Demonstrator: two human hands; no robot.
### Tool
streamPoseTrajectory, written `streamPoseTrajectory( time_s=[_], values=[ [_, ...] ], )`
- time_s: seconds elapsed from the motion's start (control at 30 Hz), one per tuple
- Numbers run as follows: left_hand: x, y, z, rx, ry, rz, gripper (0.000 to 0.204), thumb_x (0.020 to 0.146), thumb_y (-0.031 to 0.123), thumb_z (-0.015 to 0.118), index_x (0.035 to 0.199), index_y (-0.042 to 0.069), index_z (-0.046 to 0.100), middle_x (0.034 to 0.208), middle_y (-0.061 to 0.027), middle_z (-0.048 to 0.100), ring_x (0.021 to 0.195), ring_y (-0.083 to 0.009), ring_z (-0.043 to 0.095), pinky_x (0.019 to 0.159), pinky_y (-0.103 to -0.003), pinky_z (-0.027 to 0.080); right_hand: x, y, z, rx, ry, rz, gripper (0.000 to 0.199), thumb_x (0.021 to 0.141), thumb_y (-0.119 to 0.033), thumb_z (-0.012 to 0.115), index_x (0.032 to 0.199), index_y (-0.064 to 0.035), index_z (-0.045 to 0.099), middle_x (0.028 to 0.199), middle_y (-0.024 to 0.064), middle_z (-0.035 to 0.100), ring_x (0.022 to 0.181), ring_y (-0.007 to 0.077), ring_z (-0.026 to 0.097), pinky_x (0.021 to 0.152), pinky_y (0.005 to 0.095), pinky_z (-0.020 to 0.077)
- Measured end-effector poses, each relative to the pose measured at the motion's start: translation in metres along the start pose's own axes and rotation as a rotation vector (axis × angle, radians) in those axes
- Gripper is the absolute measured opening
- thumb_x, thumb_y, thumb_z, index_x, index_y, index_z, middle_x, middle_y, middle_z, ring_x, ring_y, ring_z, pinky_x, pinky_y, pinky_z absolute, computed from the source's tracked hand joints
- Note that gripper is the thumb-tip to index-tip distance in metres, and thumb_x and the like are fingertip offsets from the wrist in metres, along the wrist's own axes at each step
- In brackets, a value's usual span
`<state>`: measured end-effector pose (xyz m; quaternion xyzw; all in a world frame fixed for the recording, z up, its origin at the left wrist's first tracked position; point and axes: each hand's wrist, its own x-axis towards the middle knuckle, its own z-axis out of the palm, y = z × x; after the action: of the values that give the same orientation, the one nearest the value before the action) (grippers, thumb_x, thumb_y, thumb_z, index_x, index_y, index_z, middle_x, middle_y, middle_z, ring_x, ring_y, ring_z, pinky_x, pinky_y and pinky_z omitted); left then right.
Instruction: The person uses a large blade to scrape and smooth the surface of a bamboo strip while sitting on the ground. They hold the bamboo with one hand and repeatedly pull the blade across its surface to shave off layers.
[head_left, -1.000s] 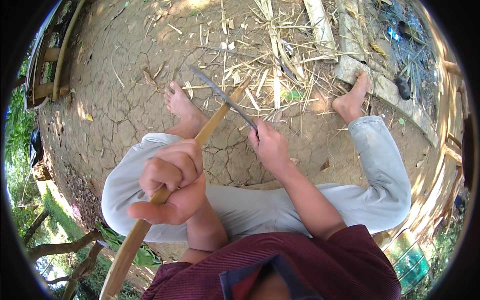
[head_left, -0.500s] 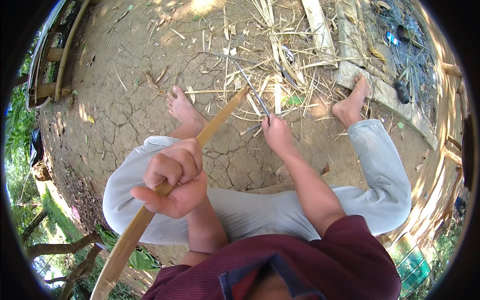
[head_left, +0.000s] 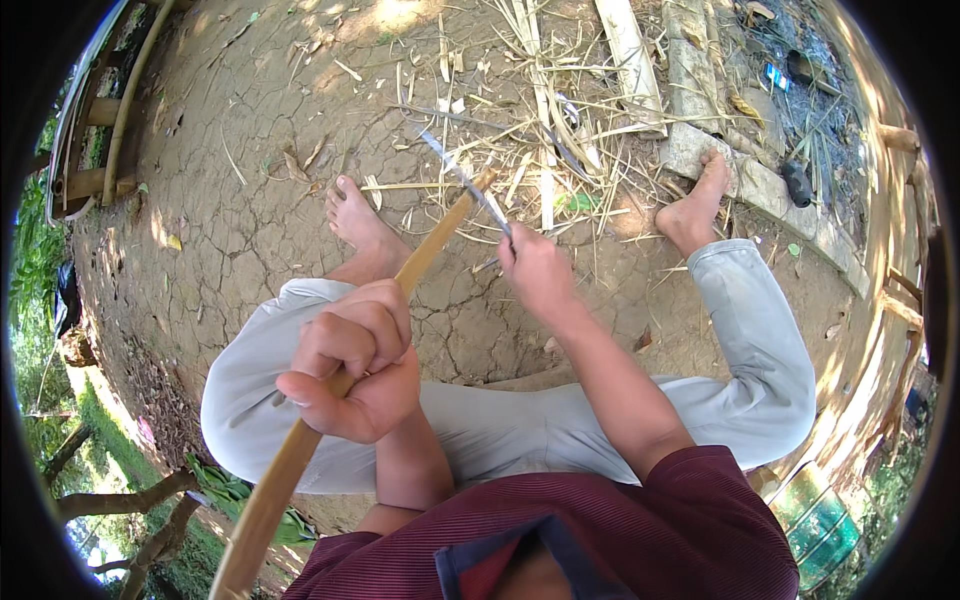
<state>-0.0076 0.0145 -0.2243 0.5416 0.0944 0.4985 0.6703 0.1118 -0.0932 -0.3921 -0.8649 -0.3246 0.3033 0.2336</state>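
- I am judging the step in hand to be paring the far end of the stick (head_left: 437, 240) with the blade (head_left: 450, 165); I am seeing them crossing near 12 o'clock, but cannot tell whether the edge is biting or just passing over.
- For clean work, I am favouring a shallow blade angle and light, even strokes going outward, away from the left hand (head_left: 362, 362).
- I am also minding the left foot (head_left: 357, 218) at 10 o'clock: the blade is pointing between 10 and 11, so short strokes are seeming safer.
- The left hand is gripping the stick in a fist at 8 o'clock, thumb jutting toward 9; I am counting on that firm hold, since nothing visible is propping the tip.
- The stick is running from 7 o'clock, through that fist, up to 12.
- The right hand (head_left: 538, 272) is gripping the blade's near end at 2 o'clock, the right forearm (head_left: 620, 395) slanting in from 4.
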Motion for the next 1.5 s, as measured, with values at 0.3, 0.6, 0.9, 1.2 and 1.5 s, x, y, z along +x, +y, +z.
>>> streamPoseTrajectory(
  time_s=[0.3, 0.6, 0.9, 1.2, 1.5],
  values=[
    [0.004, -0.003, -0.001, -0.064, 0.008, -0.013, 0.054, 0.105, 0.046, 0.021, 0.066, 0.011, 0.033, 0.047, 0.0023, 0.028, 0.040, -0.0096, 0.022, 0.040, -0.026, 0.018, 0.020, 0.058, 0.027, -0.098, -0.049, 0.159, 0.022, 0.095, -0.020, 0.053, 0.098, 0.0014, 0.059, 0.079, 0.0239, 0.067, 0.070, 0.0407, 0.066, 0.068, 0.0500, 0.0548],
    [0.000, -0.002, 0.004, -0.023, -0.015, 0.001, 0.052, 0.105, 0.043, 0.023, 0.066, 0.011, 0.033, 0.048, 0.0029, 0.027, 0.040, -0.0090, 0.022, 0.040, -0.025, 0.019, 0.022, 0.079, 0.039, -0.010, -0.040, 0.210, 0.027, 0.096, -0.021, 0.048, 0.100, 0.0030, 0.059, 0.085, 0.0251, 0.067, 0.081, 0.0433, 0.066, 0.074, 0.0511, 0.0535],
    [-0.001, -0.005, -0.003, -0.076, 0.110, 0.019, 0.052, 0.105, 0.042, 0.023, 0.065, 0.012, 0.031, 0.047, 0.0018, 0.027, 0.039, -0.0090, 0.020, 0.040, -0.024, 0.020, -0.004, 0.023, 0.015, 0.167, -0.084, 0.118, 0.028, 0.097, -0.022, 0.048, 0.097, 0.0034, 0.059, 0.078, 0.0246, 0.066, 0.072, 0.0427, 0.066, 0.065, 0.0524, 0.0531],
    [-0.003, -0.001, 0.002, -0.065, 0.140, 0.019, 0.050, 0.106, 0.042, 0.021, 0.066, 0.013, 0.031, 0.047, 0.0014, 0.027, 0.040, -0.0093, 0.021, 0.042, -0.023, 0.022, -0.019, 0.023, 0.002, 0.088, -0.012, -0.007, 0.029, 0.098, -0.027, 0.051, 0.091, 0.0007, 0.057, 0.071, 0.0216, 0.064, 0.062, 0.0400, 0.064, 0.061, 0.0529, 0.0514],
    [-0.005, -0.003, 0.002, -0.029, 0.105, 0.025, 0.050, 0.106, 0.041, 0.020, 0.067, 0.013, 0.032, 0.047, 0.0014, 0.028, 0.040, -0.0104, 0.024, 0.042, -0.024, 0.022, -0.006, 0.041, 0.007, 0.029, -0.059, 0.143, 0.032, 0.100, -0.027, 0.047, 0.090, 0.0011, 0.058, 0.073, 0.0216, 0.066, 0.069, 0.0413, 0.065, 0.065, 0.0520, 0.0525]
  ],
)
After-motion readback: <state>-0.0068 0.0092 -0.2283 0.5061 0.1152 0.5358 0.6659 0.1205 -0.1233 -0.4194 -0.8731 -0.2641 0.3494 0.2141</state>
